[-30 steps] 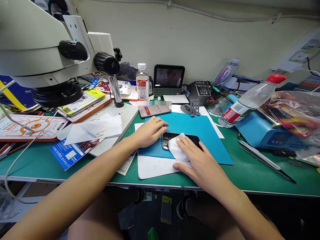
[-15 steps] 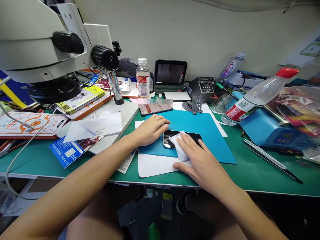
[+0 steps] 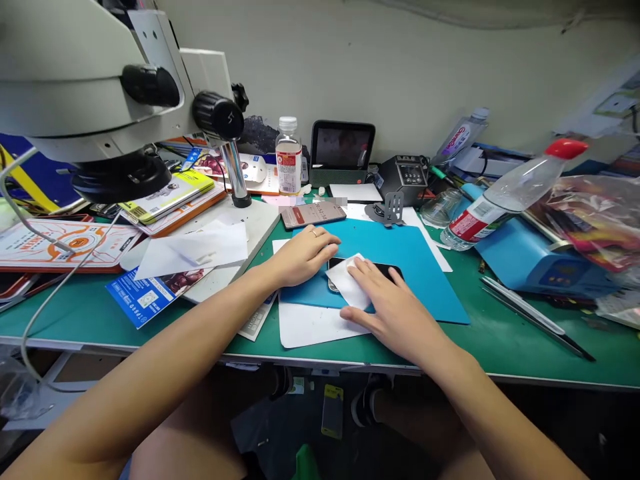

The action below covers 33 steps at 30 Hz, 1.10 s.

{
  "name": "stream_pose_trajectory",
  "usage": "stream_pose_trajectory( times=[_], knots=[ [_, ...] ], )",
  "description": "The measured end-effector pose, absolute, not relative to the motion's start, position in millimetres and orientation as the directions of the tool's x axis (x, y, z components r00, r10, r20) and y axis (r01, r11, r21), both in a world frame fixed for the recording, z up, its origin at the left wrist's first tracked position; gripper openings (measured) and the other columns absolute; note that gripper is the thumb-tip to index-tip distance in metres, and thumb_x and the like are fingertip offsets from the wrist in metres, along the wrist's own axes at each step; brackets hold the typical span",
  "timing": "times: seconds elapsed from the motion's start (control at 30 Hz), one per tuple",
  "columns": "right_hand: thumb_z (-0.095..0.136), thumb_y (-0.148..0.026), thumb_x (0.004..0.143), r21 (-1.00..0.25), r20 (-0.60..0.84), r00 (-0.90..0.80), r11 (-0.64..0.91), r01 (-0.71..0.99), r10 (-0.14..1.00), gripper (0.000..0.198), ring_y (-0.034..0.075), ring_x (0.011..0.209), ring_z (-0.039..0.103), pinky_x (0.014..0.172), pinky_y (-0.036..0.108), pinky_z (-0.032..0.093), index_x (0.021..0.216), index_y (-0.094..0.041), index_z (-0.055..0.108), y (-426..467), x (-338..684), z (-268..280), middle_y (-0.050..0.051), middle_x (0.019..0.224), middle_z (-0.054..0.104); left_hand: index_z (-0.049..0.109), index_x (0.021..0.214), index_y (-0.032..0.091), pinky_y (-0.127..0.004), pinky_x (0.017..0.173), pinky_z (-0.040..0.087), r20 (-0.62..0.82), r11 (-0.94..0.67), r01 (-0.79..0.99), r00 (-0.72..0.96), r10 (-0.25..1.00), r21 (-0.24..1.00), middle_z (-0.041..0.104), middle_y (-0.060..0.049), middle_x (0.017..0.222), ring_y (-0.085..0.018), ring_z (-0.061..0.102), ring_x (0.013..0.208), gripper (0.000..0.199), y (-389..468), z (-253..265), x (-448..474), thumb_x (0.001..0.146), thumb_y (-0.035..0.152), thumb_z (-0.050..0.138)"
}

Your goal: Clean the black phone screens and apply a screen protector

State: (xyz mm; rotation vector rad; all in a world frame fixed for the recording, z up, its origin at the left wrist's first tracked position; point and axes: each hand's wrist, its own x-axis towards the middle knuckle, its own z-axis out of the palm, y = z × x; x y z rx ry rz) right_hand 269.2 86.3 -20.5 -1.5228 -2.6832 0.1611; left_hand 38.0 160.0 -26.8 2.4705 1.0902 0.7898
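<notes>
A smartphone (image 3: 385, 269) with a black screen lies on the blue mat (image 3: 425, 293), largely covered by a white wipe (image 3: 347, 280). My right hand (image 3: 383, 293) presses this wipe flat against the screen, fingers over it and thumb out to the side. At the phone's left end rests my left hand (image 3: 307, 253), its fingers loosely stretched and nothing in them. Whether its fingertips touch the phone's edge I cannot tell. White paper (image 3: 310, 330) sticks out from beneath the mat.
A second phone (image 3: 313, 215) with a lit screen lies behind the mat. On the left stands a microscope (image 3: 120, 120). Tweezers (image 3: 540, 320) and a tilted plastic bottle (image 3: 515, 200) are on the right. A small display (image 3: 343, 147) stands by the wall.
My right hand has slid the wipe a little to the left across the phone, covering more of its left end. My left hand stays by the phone. The view has shifted slightly.
</notes>
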Motion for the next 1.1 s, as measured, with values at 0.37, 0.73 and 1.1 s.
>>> stream_pose_trajectory(
  times=[0.37, 0.73, 1.1],
  knots=[
    [0.042, -0.069, 0.098, -0.137, 0.022, -0.507, 0.505, 0.852, 0.862, 0.079, 0.03, 0.155, 0.023, 0.123, 0.062, 0.024, 0.161, -0.022, 0.032, 74.4, 286.2, -25.0, 0.011, 0.166, 0.025, 0.063, 0.123, 0.019, -0.043, 0.106, 0.044, 0.356, -0.651, 0.571, 0.549, 0.756, 0.501, 0.067, -0.01, 0.124, -0.025, 0.056, 0.117, 0.04, 160.3, -25.6, 36.6, 0.107, 0.036, 0.03],
    [0.048, -0.068, 0.096, -0.086, 0.084, -0.56, 0.566, 0.82, 0.824, 0.081, 0.031, 0.154, 0.027, 0.122, 0.06, 0.028, 0.156, -0.015, 0.039, 76.4, 261.5, -22.7, 0.014, 0.164, 0.03, 0.063, 0.124, 0.017, -0.043, 0.107, 0.044, 0.378, -0.643, 0.584, 0.521, 0.765, 0.496, 0.068, -0.01, 0.123, -0.025, 0.057, 0.116, 0.04, 164.1, -29.5, 35.6, 0.107, 0.035, 0.031],
    [0.047, -0.063, 0.099, -0.13, 0.064, -0.597, 0.6, 0.79, 0.8, 0.071, 0.03, 0.153, 0.03, 0.123, 0.064, 0.02, 0.15, -0.014, 0.047, 88.5, 250.5, -15.1, 0.016, 0.161, 0.037, 0.064, 0.123, 0.016, -0.042, 0.107, 0.043, 0.357, -0.609, 0.587, 0.497, 0.791, 0.533, 0.069, -0.009, 0.122, -0.025, 0.057, 0.116, 0.042, 166.0, -32.8, 35.1, 0.107, 0.037, 0.031]
  ],
)
